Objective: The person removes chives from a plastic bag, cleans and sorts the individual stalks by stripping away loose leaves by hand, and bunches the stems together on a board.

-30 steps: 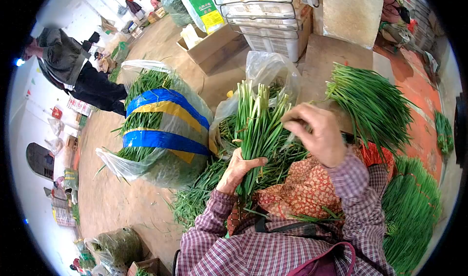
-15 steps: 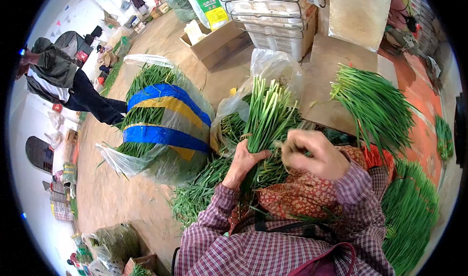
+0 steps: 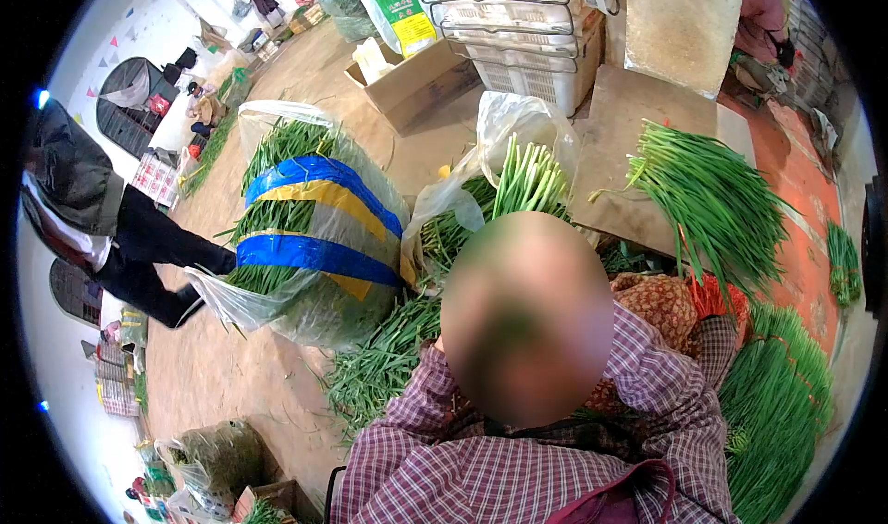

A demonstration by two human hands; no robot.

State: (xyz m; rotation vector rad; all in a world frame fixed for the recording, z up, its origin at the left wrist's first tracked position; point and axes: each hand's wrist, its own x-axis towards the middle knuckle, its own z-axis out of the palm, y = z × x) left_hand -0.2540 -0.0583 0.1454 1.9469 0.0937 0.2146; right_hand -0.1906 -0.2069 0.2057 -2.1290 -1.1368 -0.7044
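A bunch of garlic chives point(image 3: 534, 177) stands with its pale cut ends pointing up and away from me. A round blur covers its lower part and both of my hands, so neither hand's fingers show. My left sleeve point(image 3: 421, 390) and my right sleeve point(image 3: 638, 362) lead into the blur from either side. Loose chives point(image 3: 384, 362) lie in a heap beside my left forearm. At my right, a bunch of chives point(image 3: 708, 200) rests on a board point(image 3: 610, 177), and a larger pile point(image 3: 777, 413) lies beside my arm.
A plastic-wrapped bale point(image 3: 319, 219) with blue and yellow tape stands left of the chives. Behind are a cardboard box point(image 3: 407, 89) and stacked white crates point(image 3: 518, 48). At far left, a person point(image 3: 102, 209) is on foot. A filled bag point(image 3: 222, 459) sits at lower left.
The upright chive bunch has shifted right, and less of it shows. A blur now hides both hands; earlier the left was closed round the bunch. The person at left has moved nearer.
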